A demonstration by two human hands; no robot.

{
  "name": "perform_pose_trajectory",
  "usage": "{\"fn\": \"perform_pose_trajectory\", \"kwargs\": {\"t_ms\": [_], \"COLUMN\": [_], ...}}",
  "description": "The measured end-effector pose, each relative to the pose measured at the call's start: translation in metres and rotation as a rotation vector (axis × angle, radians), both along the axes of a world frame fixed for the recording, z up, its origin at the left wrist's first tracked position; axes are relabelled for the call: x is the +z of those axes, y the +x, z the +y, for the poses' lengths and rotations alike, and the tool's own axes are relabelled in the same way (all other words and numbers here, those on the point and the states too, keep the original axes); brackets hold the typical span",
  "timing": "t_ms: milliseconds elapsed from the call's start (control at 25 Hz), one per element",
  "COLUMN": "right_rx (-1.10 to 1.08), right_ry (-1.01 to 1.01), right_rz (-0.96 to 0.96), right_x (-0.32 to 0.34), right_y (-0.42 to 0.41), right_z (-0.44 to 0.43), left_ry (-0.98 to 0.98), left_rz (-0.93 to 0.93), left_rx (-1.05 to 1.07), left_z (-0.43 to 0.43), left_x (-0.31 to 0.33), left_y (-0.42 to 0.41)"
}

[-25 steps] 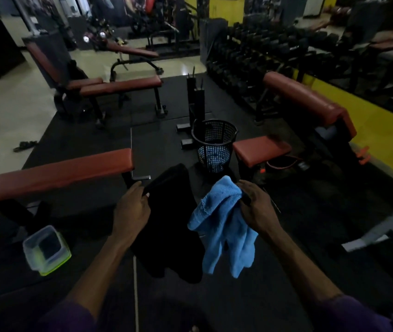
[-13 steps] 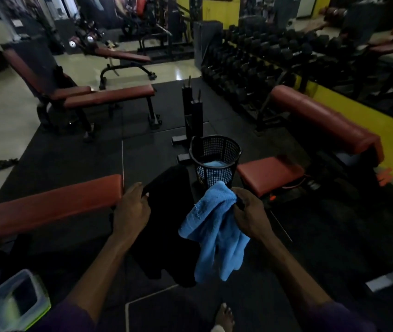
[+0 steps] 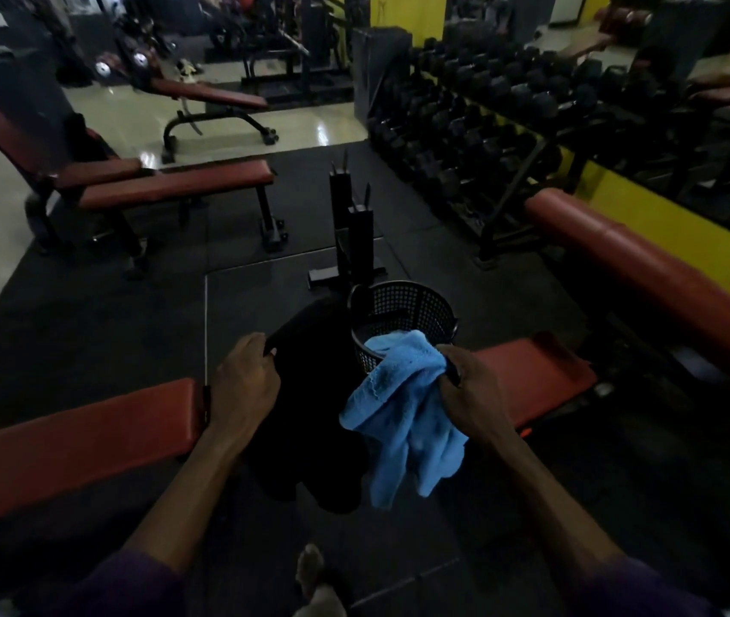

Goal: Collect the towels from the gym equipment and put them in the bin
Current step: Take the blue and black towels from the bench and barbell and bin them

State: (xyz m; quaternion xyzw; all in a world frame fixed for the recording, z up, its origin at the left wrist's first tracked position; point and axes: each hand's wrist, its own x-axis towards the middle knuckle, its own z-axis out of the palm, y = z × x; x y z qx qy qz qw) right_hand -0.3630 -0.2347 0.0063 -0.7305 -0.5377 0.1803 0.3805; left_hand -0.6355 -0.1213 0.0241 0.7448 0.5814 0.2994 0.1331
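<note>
On my feed both arms reach forward, backs of hands up. The left hand (image 3: pixel 245 385) has its fingers clenched round the top of a black towel (image 3: pixel 314 420) hanging below them. The right hand (image 3: pixel 472 396) grasps a blue towel (image 3: pixel 403 420), draped below its fingers. The mesh bin (image 3: pixel 412 305) stands just beyond them.

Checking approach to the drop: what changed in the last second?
The person stepped closer to the bin; the blue towel in the right hand now overlaps its rim in view. No change in grip: left hand still holds the black towel, right the blue. Nothing released yet.
</note>
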Motion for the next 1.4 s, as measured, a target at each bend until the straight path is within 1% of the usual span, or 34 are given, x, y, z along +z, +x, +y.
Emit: {"fn": "perform_pose_trajectory", "kwargs": {"t_ms": [80, 200, 320, 400, 480, 600, 680, 880, 1040, 1160, 1280, 1400], "right_rx": [-0.020, -0.023, -0.094, -0.152, -0.155, -0.219, -0.277, -0.332, -0.390, -0.411, -0.527, -0.646], "right_ry": [-0.020, -0.013, -0.005, 0.051, 0.044, -0.018, -0.097, -0.134, -0.123, -0.201, -0.306, -0.298], "right_rz": [-0.026, -0.130, -0.134, -0.053, 0.020, 0.015, 0.104, 0.087, 0.107, 0.230, 0.176, 0.107], "right_x": [0.009, 0.020, 0.022, 0.010, -0.011, -0.044, -0.063, -0.079, -0.089, -0.100, -0.118, -0.120], "right_y": [0.007, 0.018, 0.022, 0.031, 0.046, 0.071, 0.093, 0.127, 0.140, 0.146, 0.148, 0.145], "right_z": [0.024, 0.071, 0.122, 0.156, 0.187, 0.232, 0.261, 0.318, 0.357, 0.378, 0.402, 0.421], "left_ry": [0.035, 0.040, 0.069, 0.095, 0.114, 0.124, 0.111, 0.078, -0.026, -0.124, -0.201, -0.376], "left_rz": [0.012, -0.013, -0.045, -0.069, -0.072, -0.058, -0.063, -0.048, -0.048, -0.003, 0.089, 0.164], "left_rx": [-0.001, -0.056, -0.118, -0.177, -0.194, -0.240, -0.264, -0.360, -0.446, -0.529, -0.680, -0.914], "left_z": [0.042, 0.121, 0.203, 0.248, 0.289, 0.352, 0.393, 0.465, 0.512, 0.536, 0.558, 0.580], "left_x": [-0.002, -0.007, -0.005, 0.000, 0.007, 0.010, 0.005, -0.029, -0.062, -0.095, -0.139, -0.174], "left_y": [0.015, 0.042, 0.070, 0.094, 0.119, 0.161, 0.191, 0.251, 0.294, 0.319, 0.340, 0.356]}}
